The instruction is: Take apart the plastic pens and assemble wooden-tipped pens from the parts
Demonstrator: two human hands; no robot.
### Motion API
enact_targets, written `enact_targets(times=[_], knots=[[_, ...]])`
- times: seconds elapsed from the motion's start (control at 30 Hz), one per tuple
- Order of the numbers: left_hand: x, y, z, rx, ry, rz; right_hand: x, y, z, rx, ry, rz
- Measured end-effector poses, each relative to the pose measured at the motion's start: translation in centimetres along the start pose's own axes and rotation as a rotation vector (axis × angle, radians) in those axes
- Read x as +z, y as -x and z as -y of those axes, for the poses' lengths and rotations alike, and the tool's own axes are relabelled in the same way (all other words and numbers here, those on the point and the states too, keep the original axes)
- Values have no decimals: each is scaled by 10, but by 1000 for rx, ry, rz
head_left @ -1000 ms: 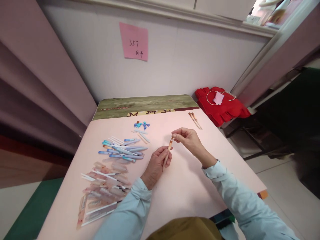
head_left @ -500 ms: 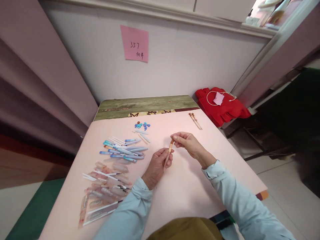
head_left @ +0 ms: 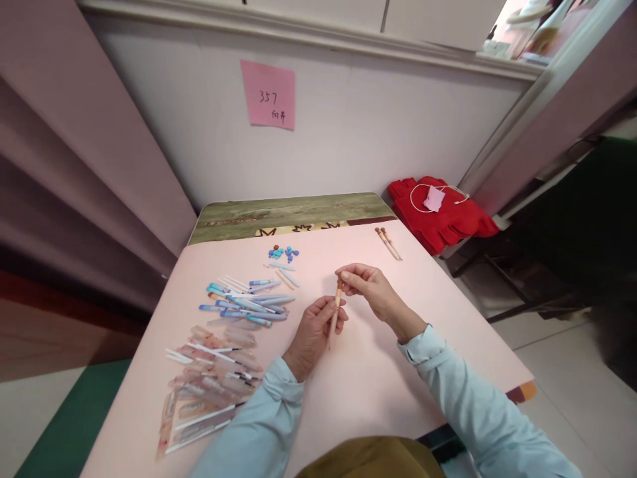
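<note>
My left hand [head_left: 312,335] is closed around the beige pen [head_left: 339,294], which stands nearly upright with its thin point below the fingers. At its top end, my right hand [head_left: 369,289] pinches the brown cap piece; the fingers partly hide it. Two similar pens [head_left: 388,243] with brown tops lie side by side at the far right of the table. To the left is a pile of blue pen parts [head_left: 256,302]. Several small blue pieces [head_left: 289,253] and a brown one [head_left: 275,247] sit behind it.
Clear pinkish pen barrels [head_left: 213,382] and white refills [head_left: 204,425] lie along the left of the pink-covered table [head_left: 393,392]. A red cloth [head_left: 438,222] with a white cord is beyond the right edge. A wall [head_left: 338,146] rises behind.
The pen has turned more upright, and its lower end now shows below my left hand. My right hand has shifted slightly left, still at the pen's brown top.
</note>
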State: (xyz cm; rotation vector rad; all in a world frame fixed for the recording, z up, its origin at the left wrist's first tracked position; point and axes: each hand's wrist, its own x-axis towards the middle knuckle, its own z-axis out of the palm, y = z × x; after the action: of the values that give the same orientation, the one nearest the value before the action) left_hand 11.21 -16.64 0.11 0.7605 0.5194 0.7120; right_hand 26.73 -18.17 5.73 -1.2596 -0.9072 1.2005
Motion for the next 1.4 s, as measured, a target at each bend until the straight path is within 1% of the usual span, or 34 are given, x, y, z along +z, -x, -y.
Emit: enact_targets(times=[0.07,0.13,0.2,0.27,0.3,0.33,0.37,0.43,0.5,0.57,0.6,0.67,0.73,0.8,0.97,1.07,1.17,1.27,1.4], knots=[[0,0,0,1,3,10,2,0,1,-8,-7,8],[0,0,0,14,6,-11,3,2,-1,-12,-18,-11],[0,-2,1,73,6,-69,3,8,-8,-37,12,-99],[0,-4,2,163,-2,-149,4,20,-20,-82,113,-201],[-1,-5,3,203,-4,-191,5,27,-28,-101,182,-225],[-1,-6,4,227,-5,-228,7,34,-36,-110,253,-216],[-1,-6,5,237,-7,-259,10,41,-44,-105,315,-178],[-2,-6,8,221,-20,-283,17,52,-58,-111,400,-120],[-3,-6,10,196,-67,-278,24,58,-68,-128,417,-122],[-5,-7,12,206,-140,-281,28,59,-74,-131,386,-151],[-5,-7,13,240,-175,-296,29,59,-77,-126,367,-163],[-7,-9,13,373,-240,-350,28,59,-80,-119,360,-173],[-8,-9,12,524,-303,-401,27,61,-81,-122,400,-180],[-8,-7,10,607,-351,-418,25,63,-82,-127,459,-183],[-8,-4,6,584,-382,-401,24,65,-83,-149,550,-197],[-9,-5,8,560,-402,-422,23,63,-84,-155,562,-228],[-10,-7,10,546,-410,-413,23,63,-85,-147,553,-242],[-10,-7,10,555,-397,-402,23,63,-85,-143,547,-249],[-10,-7,6,594,-318,-413,24,62,-84,-144,553,-245]])
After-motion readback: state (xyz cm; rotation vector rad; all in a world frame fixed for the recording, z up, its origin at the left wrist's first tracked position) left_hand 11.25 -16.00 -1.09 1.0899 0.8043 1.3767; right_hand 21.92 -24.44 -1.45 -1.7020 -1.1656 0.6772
